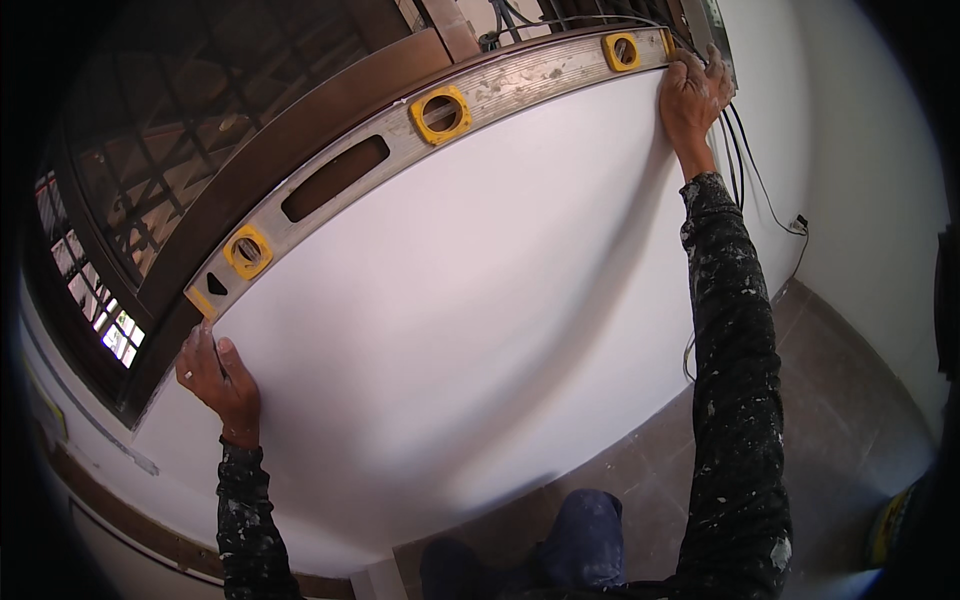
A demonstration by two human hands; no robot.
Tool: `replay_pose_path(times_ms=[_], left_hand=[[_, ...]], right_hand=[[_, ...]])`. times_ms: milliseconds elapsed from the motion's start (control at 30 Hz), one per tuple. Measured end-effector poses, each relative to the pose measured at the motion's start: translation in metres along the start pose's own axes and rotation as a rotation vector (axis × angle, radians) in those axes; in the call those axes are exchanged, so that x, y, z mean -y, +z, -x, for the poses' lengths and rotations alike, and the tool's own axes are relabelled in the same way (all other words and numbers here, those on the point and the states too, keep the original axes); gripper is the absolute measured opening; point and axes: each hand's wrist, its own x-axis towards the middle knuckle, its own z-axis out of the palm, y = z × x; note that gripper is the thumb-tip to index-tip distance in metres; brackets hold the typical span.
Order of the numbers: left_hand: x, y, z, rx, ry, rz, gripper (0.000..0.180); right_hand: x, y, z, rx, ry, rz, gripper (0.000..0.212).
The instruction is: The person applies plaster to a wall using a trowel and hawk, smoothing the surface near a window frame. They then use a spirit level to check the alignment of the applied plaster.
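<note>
A long silver spirit level [540,77] with yellow vial frames and yellow ends lies against the lower part of a brown window frame [310,120], above a white wall panel [460,270]. My right hand [693,98] grips its far right end, the fingers bent up at the frame's corner. At the opposite end, my left hand [215,375] is raised with fingers stretched out, one fingertip at the level's lower corner. Nothing shows in the left palm. White specks and smears cover both dark sleeves.
Black cables [738,150] hang down the wall to the right, with a plug [798,222] on one. Dark metal grilles fill the window behind the frame. Below lies a grey tiled floor [820,400], with a bucket-like container [885,535] at the lower right.
</note>
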Motion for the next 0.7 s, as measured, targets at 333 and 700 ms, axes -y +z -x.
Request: replay_pose_path(times_ms=[333,700], left_hand=[[0.003,0.002,0.002,0.001,0.014,-0.024,0.039],[0.012,0.007,0.008,0.038,-0.010,-0.070,0.038]], right_hand=[[0.003,-0.002,0.000,-0.022,-0.015,-0.039,0.032],[0.014,-0.011,-0.001,0.037,0.056,-0.014,0.031]])
